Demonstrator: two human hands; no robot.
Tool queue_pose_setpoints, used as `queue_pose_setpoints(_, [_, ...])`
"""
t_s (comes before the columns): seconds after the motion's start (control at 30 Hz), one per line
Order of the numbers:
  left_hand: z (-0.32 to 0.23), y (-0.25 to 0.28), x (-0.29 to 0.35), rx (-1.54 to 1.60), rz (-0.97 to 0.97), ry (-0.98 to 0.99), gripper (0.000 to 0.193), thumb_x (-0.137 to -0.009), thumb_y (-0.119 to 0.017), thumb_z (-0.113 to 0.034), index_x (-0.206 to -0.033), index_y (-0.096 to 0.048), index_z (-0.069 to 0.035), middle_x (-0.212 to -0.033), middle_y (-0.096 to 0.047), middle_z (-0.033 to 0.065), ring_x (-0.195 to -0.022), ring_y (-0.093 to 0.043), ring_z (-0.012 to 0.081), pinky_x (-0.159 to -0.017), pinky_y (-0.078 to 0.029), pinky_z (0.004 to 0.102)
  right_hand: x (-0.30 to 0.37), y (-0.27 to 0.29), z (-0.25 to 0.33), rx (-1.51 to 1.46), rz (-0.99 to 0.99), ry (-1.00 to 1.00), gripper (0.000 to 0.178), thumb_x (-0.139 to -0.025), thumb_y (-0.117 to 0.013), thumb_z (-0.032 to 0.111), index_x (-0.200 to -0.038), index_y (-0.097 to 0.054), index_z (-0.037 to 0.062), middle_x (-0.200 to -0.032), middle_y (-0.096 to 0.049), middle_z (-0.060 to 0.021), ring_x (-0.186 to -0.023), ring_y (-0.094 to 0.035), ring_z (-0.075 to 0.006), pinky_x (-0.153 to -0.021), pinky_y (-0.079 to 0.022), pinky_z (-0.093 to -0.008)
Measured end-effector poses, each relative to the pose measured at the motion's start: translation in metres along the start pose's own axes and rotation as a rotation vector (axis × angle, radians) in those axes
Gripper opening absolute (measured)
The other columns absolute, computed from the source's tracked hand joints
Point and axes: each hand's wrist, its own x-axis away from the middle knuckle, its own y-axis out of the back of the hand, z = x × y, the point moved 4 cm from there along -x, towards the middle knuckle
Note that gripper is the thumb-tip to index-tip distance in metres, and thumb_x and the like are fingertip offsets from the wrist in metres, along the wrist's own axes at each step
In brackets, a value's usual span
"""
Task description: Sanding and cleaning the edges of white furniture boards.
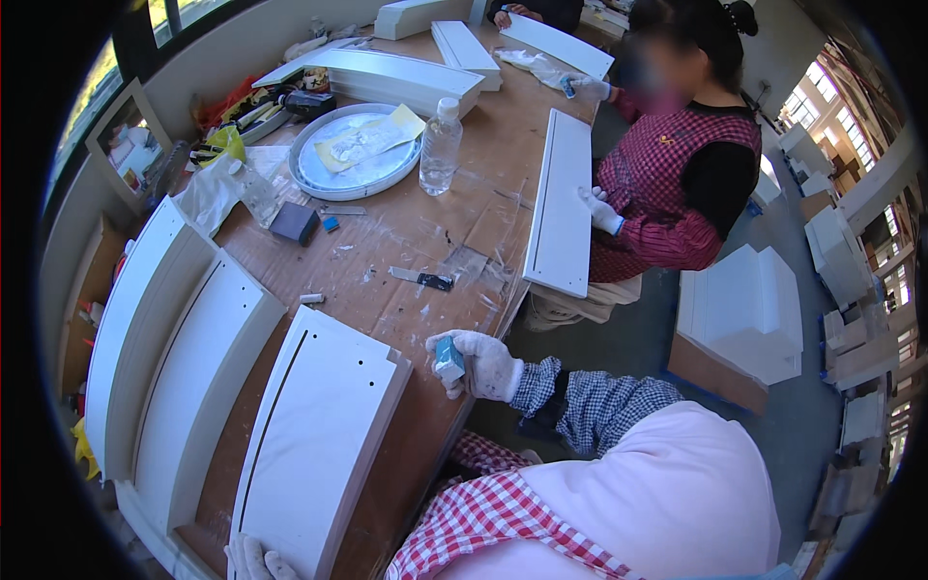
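Observation:
My right hand (488, 367), in a white glove, is closed around a small blue sanding block (449, 359) with pale dust on it. It is just right of the far end of a white panel (314, 425), which has a long dark groove and several small holes. At the bottom edge, my gloved left hand (257, 561) rests on the near end of this panel with its fingers laid out; part of the hand is cut off by the picture edge. Two curved white pieces, one a curved panel (208, 358), lie to the left.
On the brown worktable (387, 242) lie a utility knife (421, 278), a dark block (294, 223), a clear bottle (441, 145) and a round white tray (300, 164). Across the table edge, a co-worker (677, 184) in gloves holds another white panel (561, 203). White parts (744, 300) stand on the floor.

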Motion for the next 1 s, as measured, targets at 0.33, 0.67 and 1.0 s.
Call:
queue_pose_setpoints(0.33, [-0.007,0.0,-0.006,0.096,0.03,0.104,0.027,-0.089,-0.061,-0.013,-0.111,-0.071,0.0,-0.114,-0.068,0.0214,-0.112,-0.06,0.0399,-0.1,-0.045,0.0466,-0.003,0.006,-0.003,-0.059,0.147,0.023,0.038,-0.101,-0.042,0.025,-0.128,-0.053,0.0009,-0.093,-0.066,-0.0146,-0.074,-0.066,-0.0249,-0.063,-0.059,-0.0391])
queue_pose_setpoints(0.67, [0.009,-0.008,0.005,0.117,-0.042,0.034,0.025,-0.087,-0.064,-0.009,-0.109,-0.072,0.001,-0.114,-0.067,0.0235,-0.109,-0.062,0.0352,-0.1,-0.045,0.0458,-0.008,0.009,-0.007,0.013,0.073,0.03,0.044,-0.101,-0.048,0.03,-0.132,-0.05,-0.0006,-0.094,-0.067,-0.0151,-0.073,-0.068,-0.0258,-0.066,-0.06,-0.0402])
queue_pose_setpoints(1.0, [0.017,-0.022,0.006,0.13,-0.16,0.135,0.027,-0.084,-0.057,-0.007,-0.108,-0.067,0.002,-0.119,-0.066,0.0183,-0.123,-0.055,0.037,-0.116,-0.031,0.049,-0.018,-0.063,0.084,0.347,0.156,0.303,0.044,-0.09,-0.062,0.009,-0.131,-0.049,-0.0025,-0.11,-0.065,-0.0144,-0.094,-0.069,-0.0209,-0.078,-0.062,-0.0336])
